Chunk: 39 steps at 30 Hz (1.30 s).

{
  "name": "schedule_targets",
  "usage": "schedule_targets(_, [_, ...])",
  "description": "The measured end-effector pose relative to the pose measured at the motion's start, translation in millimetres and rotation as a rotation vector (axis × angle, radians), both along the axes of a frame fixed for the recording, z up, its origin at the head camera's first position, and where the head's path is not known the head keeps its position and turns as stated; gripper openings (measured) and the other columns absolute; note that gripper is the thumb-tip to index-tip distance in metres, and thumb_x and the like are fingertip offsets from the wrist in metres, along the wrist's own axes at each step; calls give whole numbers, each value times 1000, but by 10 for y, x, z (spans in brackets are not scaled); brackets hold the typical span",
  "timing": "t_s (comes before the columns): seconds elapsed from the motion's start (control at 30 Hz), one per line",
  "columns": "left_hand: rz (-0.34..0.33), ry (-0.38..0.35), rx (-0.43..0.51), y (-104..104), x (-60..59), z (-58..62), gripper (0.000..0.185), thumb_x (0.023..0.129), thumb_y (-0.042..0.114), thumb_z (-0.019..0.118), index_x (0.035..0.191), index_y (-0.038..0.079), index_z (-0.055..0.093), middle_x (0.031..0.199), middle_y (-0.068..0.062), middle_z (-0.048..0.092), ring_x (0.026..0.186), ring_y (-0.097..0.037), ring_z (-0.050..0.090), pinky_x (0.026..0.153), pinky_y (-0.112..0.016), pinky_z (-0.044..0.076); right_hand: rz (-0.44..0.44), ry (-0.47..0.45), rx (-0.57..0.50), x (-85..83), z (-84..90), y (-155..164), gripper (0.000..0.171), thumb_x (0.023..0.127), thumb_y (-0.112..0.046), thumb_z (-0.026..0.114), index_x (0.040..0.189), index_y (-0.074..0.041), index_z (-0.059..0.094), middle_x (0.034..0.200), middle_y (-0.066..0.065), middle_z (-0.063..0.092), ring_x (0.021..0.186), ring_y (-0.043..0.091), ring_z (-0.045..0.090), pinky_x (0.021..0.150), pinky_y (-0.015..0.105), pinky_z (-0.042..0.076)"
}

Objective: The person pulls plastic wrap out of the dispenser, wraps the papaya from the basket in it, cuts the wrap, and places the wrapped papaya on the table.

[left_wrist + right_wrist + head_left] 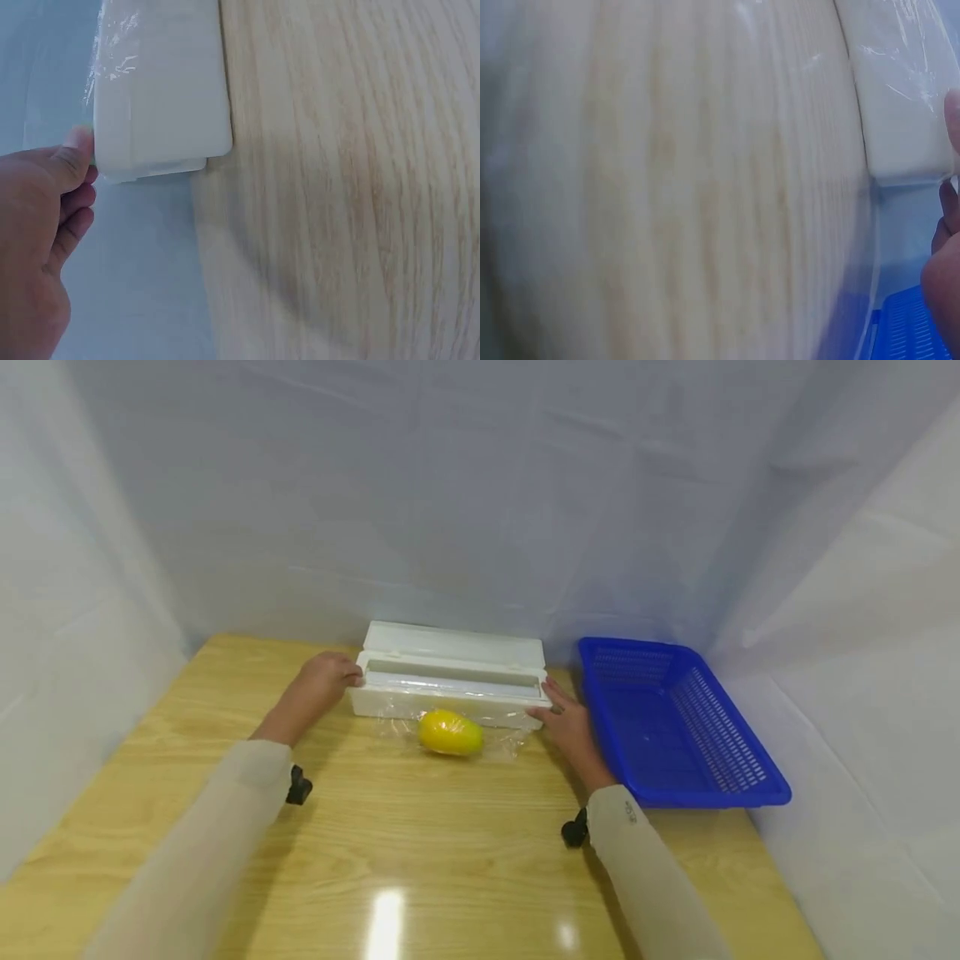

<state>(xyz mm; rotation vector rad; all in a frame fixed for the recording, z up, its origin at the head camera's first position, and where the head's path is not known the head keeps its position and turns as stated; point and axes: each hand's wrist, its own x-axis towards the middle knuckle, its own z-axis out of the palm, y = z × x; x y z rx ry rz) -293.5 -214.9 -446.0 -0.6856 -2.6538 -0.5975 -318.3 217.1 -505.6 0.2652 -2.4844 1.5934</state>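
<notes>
Fingers, left hand (322, 681): loosely curled, the thumb pressed to the left end of the white cling-film dispenser (450, 681); the left wrist view shows the thumb tip on the box end and the other fingers (71, 214) folded below it, holding nothing else.

Fingers, right hand (570, 727): mostly straight, the tips resting against the dispenser's right end. Whether they pinch the film there, we cannot tell; the right wrist view is blurred and shows only a sliver of the hand.

Dispenser: long white box, lid standing open, set along the far edge of the wooden table (420, 860), near its middle.

Film (457, 727): a clear sheet drawn out from the box toward us, lying on the table.

Lemon-yellow fruit (450, 732): oval, sitting on the film just in front of the dispenser, between our two hands.

Blue basket (742, 777): at the table's far right corner, just beside the right hand, holding nothing we can see.

Handling note, our judgement: we steady the box evenly from both ends so it does not skid. Pressure belongs downward and inward. We keep the sheet flat, since slack film will likely cling to itself, and we leave the fruit centred on it.
</notes>
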Motion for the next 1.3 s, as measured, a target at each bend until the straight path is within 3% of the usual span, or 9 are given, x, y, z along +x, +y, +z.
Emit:
schedule_targets(0.1, [28,-31,-1,14,21,3,14,94,5,68,97,-8,73,99,-25,71,99,-45,64,95,-57,52,2,0,29,24,6,3,68,86,-30,80,145,-9,53,155,0,45,148,21,36,122,36,30])
schedule_targets(0.27, [86,-171,-7,37,70,48,27,99,14,63,117,-6,68,121,-28,66,121,-48,54,110,-61,39,4,22,94,45,13,-10,66,89,-26,77,146,-6,51,157,4,44,148,23,36,123,37,28])
schedule_targets(0.4, [78,-257,22,108,68,73,38,102,21,61,131,-3,62,136,-28,58,132,-49,44,114,-63,32,13,39,114,53,42,-9,63,90,-23,76,145,-3,52,157,7,44,149,26,35,123,41,28])
schedule_targets(0.5, [62,-292,38,162,54,60,38,101,25,62,131,1,64,137,-25,58,132,-46,43,114,-62,33,18,39,120,60,61,-10,59,91,-22,75,144,-4,55,158,8,43,149,28,34,123,44,28])
schedule_targets(0.67, [38,-244,14,208,52,5,27,98,21,67,118,4,72,127,-19,66,123,-40,49,108,-57,41,31,51,90,86,67,-35,48,91,-19,76,135,-3,63,158,12,43,150,33,32,121,49,31])
schedule_targets(0.9, [43,-196,9,255,79,-34,19,98,15,66,110,3,74,119,-17,70,120,-38,51,107,-55,42,86,230,72,132,82,-69,27,89,-7,76,113,3,73,139,21,59,138,39,44,104,54,49])
schedule_targets(0.97, [43,-173,9,272,88,-26,16,98,14,67,107,3,74,116,-16,71,117,-37,53,106,-54,43,118,282,100,140,102,-72,22,90,-6,74,110,3,74,132,22,64,135,41,47,107,55,45])
schedule_targets(1.13, [49,-173,19,303,110,-11,21,98,19,66,110,4,74,118,-15,72,114,-35,53,101,-53,45,180,317,231,186,199,-107,20,94,-12,69,108,1,74,123,21,69,133,44,48,123,61,12])
schedule_targets(1.3, [70,-235,10,337,150,34,42,99,39,63,123,6,70,131,-16,66,124,-39,49,107,-60,39,223,283,337,236,242,-150,66,97,-62,52,113,-1,73,135,20,63,140,44,41,122,63,-5])
